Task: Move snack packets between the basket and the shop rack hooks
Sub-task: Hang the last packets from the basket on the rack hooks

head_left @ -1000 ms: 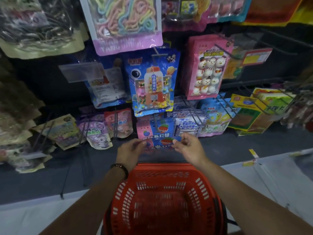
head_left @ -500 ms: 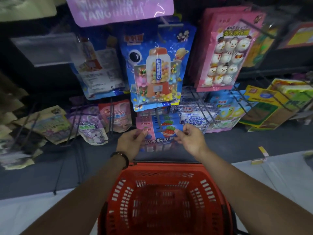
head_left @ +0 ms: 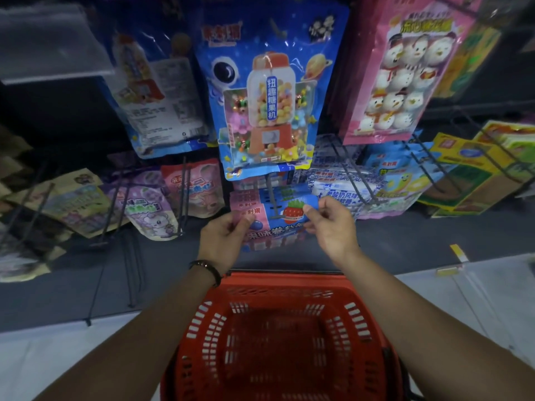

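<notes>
Pink-blue packet: top corners are pinched in the grip of left hand and right hand at hook; transfer to basket judged pending.

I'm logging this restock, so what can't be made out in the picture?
Head view:
- Pink-and-blue packet: sides covered by the left hand and right hand; whether it hangs on the hook is unclear.
- Red basket: near end cut off by the bottom edge.
- Packets at far left: blurred, print unreadable.
</notes>
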Motion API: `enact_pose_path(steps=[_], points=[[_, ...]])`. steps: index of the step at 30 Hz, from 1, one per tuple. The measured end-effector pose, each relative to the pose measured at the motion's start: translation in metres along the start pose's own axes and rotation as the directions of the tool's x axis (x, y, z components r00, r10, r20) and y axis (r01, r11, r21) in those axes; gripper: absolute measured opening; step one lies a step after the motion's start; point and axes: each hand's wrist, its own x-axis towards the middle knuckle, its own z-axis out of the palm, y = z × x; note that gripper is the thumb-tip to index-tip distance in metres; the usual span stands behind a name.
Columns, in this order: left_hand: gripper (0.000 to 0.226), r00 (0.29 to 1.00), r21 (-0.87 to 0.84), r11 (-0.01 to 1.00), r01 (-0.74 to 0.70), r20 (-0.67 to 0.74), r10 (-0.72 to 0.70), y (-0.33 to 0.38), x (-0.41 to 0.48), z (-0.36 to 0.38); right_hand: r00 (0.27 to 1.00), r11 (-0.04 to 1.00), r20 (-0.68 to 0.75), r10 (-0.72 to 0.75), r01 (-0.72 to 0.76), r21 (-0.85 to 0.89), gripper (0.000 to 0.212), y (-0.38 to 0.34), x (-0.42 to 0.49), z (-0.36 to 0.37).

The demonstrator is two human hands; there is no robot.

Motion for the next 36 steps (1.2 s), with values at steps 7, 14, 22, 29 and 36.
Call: enact_pose_path(steps=[7,14,22,29,36], points=[[0.029,0.999,0.063,0.998,0.027,-0.048,-0.024,-0.011,0.005,0.001,0.998,0.996,0.013,0.058,-0.057,-0.068,0.038,0.006,-0.002,0.005],[0.028,0.988,0.108,0.994,0.032,-0.152,-0.015,-0.012,0.013,0.011,0.999,0.997,-0.005,0.032,-0.031,0.068,0.016,0.01,0.0,0.016],[0.057,0.944,0.051,0.991,0.121,-0.313,-0.099,-0.043,-0.016,0.039,0.998,0.957,-0.031,-0.046,0.035,-0.287,0.041,0.043,-0.035,0.023],[0.095,0.982,0.02,0.982,0.186,0.0,-0.186,-0.054,-0.039,0.067,0.993,0.952,0.112,0.034,0.001,-0.306,0.058,0.055,-0.043,0.044],[0.107,0.991,0.086,0.988,0.131,-0.053,-0.127,-0.055,-0.028,0.083,0.969,0.942,0.245,0.004,0.079,-0.327,0.071,0.068,-0.032,0.042]])
